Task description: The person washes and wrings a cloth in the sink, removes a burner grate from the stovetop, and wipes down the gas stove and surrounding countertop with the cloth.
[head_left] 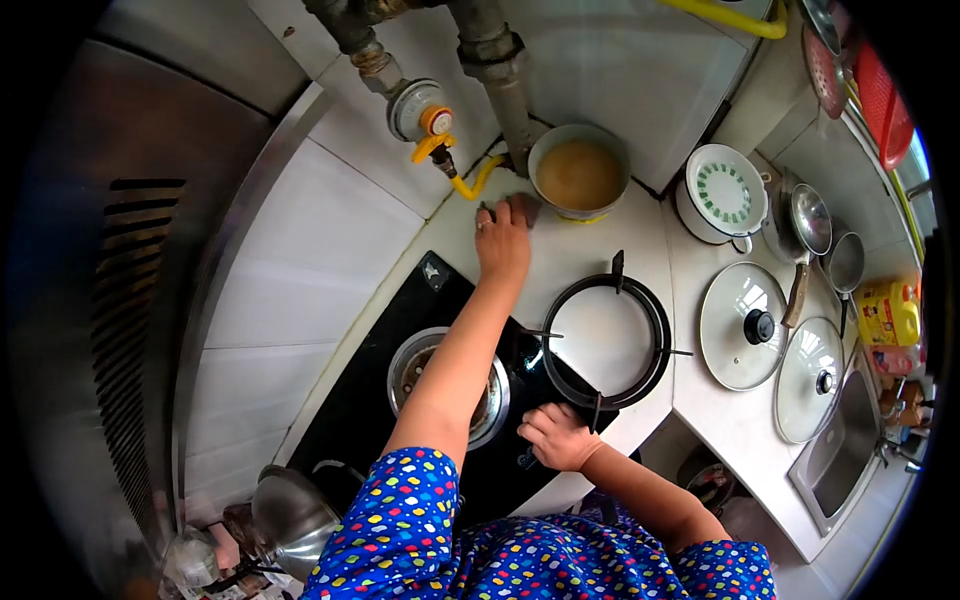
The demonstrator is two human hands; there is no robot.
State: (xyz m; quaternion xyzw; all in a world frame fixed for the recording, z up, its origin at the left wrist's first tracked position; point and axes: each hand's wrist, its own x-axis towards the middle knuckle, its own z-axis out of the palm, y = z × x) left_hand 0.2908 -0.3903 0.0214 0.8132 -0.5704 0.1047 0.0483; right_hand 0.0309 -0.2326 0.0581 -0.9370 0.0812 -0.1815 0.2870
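Observation:
My left hand reaches across the black gas hob to the white counter behind it. Its fingers curl down against the surface, and a dark patch shows beside them; what they hold, if anything, is hidden. Just right of those fingers stands a pot of cloudy brownish liquid. My right hand is closed at the hob's right front edge, its fingertips out of sight. Close above it, a black pan support ring lies partly on the hob, partly on the counter. Under my left forearm sits a round metal burner.
Gas pipes with a yellow valve rise at the back. On the right counter are a white enamel pot, two glass lids, ladles and a sink. A metal wok stands at lower left.

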